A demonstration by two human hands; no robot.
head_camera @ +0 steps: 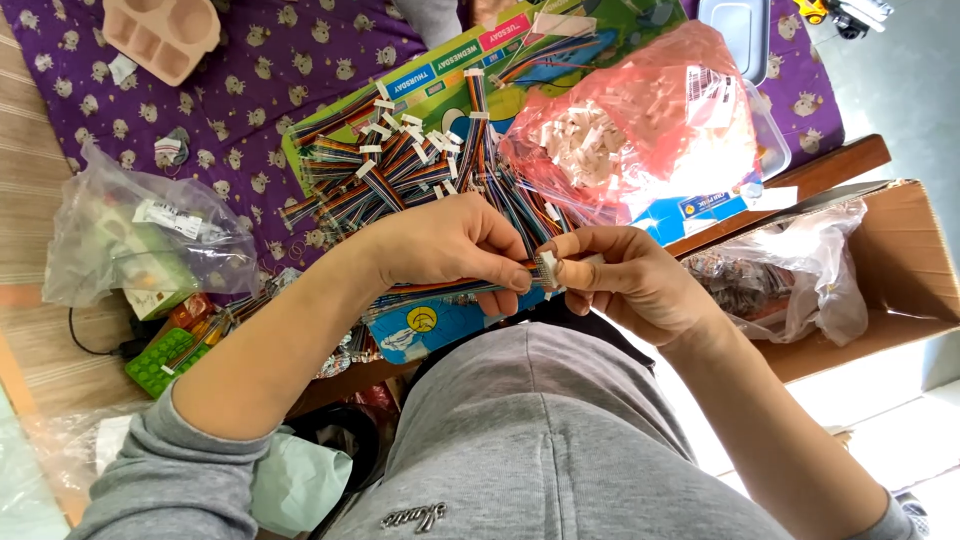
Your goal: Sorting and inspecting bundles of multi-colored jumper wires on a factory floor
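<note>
Head view: a purple cloth [270,60] lies under a pink bag [650,110] of white parts and a heap of wire bundles [400,165]. Both hands meet above it. Left hand [450,245] pinches a rainbow ribbon cable [455,289], whose long axis runs left-right, its white connector [548,266] pointing right. Right hand [630,280] clamps thumb and fingers on that connector.

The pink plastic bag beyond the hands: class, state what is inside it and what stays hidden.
Through the pink plastic bag you can see a heap of small white connector pieces. Creases and glare blur the rest, so the bag's lower contents and the surface beneath it cannot be seen.
</note>
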